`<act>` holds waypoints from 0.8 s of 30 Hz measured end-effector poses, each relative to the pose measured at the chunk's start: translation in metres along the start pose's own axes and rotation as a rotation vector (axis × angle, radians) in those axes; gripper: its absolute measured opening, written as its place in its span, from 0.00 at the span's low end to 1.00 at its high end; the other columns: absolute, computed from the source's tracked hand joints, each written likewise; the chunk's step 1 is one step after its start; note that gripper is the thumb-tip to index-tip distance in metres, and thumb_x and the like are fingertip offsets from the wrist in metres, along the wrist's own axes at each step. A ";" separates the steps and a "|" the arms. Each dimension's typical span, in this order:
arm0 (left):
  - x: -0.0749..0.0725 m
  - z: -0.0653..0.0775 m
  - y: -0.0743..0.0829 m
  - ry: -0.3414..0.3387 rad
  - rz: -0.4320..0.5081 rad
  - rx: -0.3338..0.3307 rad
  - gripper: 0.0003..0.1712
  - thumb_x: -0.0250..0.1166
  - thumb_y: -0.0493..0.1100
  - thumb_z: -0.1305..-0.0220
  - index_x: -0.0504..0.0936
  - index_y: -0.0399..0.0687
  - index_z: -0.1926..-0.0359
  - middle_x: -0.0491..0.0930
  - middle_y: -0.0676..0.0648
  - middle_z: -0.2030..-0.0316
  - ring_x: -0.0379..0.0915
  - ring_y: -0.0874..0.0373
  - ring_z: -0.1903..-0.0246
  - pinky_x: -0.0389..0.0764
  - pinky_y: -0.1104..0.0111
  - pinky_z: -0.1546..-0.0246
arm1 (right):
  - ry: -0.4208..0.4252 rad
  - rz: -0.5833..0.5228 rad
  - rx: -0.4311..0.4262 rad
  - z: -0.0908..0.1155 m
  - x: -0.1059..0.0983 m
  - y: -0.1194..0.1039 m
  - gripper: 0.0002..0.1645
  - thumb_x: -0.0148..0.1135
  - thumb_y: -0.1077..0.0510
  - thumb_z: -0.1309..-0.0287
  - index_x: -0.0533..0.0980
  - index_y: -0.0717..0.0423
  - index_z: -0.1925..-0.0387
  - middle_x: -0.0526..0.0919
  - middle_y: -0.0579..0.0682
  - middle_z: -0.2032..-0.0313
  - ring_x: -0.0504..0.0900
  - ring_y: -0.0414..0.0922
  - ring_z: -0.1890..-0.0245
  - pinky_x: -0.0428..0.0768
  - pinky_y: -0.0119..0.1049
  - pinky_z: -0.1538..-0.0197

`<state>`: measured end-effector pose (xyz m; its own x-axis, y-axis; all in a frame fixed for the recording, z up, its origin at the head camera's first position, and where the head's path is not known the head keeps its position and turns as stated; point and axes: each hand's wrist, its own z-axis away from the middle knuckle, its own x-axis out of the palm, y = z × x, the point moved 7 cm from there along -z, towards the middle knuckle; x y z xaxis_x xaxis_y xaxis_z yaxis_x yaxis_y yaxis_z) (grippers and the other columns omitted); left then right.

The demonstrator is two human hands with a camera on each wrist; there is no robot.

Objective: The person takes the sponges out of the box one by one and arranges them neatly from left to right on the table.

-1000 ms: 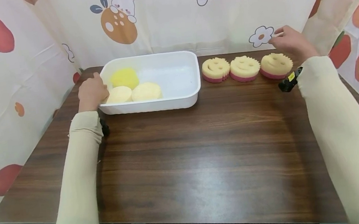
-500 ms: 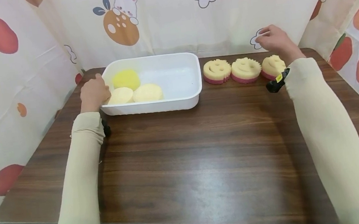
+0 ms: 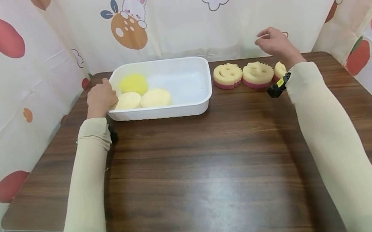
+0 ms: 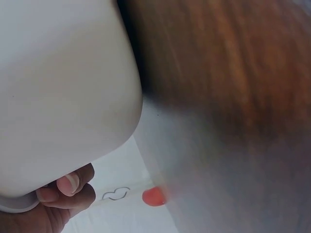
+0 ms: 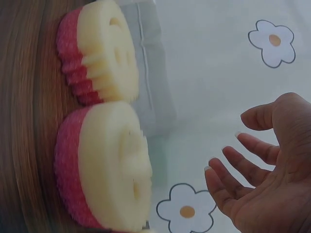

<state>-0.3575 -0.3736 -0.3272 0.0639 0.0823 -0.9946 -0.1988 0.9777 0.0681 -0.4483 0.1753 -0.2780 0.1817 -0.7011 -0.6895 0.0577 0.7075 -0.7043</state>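
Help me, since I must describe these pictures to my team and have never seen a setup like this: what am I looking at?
There is no machine here, just a person's two bare hands. The widest picture comes from a camera on the head; the other two come from cameras on each wrist. On the brown table stands a white tub with three round yellow pieces in it. Right of the tub, three smiley sponges, yellow over pink, sit in a row; the right wrist view shows two close up. The left hand grips the tub's edge. The right hand holds nothing; it hangs near the row, touching none of the sponges.
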 end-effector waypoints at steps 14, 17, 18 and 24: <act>0.002 0.002 0.001 0.001 -0.013 0.003 0.38 0.44 0.47 0.27 0.48 0.25 0.28 0.75 0.23 0.52 0.75 0.33 0.58 0.77 0.42 0.56 | -0.011 -0.053 0.030 -0.008 0.020 -0.017 0.36 0.41 0.42 0.28 0.54 0.47 0.24 0.54 0.53 0.22 0.55 0.52 0.23 0.50 0.53 0.22; 0.001 0.002 0.001 0.007 -0.017 0.005 0.37 0.44 0.47 0.27 0.48 0.25 0.28 0.75 0.23 0.53 0.75 0.33 0.59 0.78 0.42 0.57 | -0.013 -0.047 0.021 -0.010 0.023 -0.023 0.35 0.41 0.42 0.28 0.55 0.45 0.25 0.54 0.51 0.22 0.54 0.50 0.23 0.41 0.56 0.21; 0.001 0.002 0.000 0.012 -0.016 0.006 0.37 0.44 0.47 0.27 0.49 0.24 0.28 0.75 0.23 0.53 0.75 0.33 0.59 0.78 0.42 0.58 | -0.007 -0.033 0.013 -0.011 0.023 -0.026 0.34 0.41 0.42 0.29 0.55 0.44 0.25 0.55 0.50 0.22 0.53 0.50 0.22 0.35 0.58 0.22; 0.000 0.001 -0.001 0.008 -0.018 0.005 0.38 0.44 0.47 0.28 0.48 0.25 0.28 0.75 0.23 0.52 0.75 0.33 0.59 0.77 0.42 0.57 | 0.003 -0.007 -0.015 -0.015 0.027 -0.041 0.35 0.43 0.41 0.30 0.57 0.44 0.26 0.54 0.49 0.22 0.53 0.49 0.22 0.38 0.58 0.22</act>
<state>-0.3564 -0.3745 -0.3267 0.0593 0.0628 -0.9963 -0.1932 0.9799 0.0502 -0.4602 0.1262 -0.2703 0.1788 -0.7066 -0.6847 0.0444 0.7010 -0.7118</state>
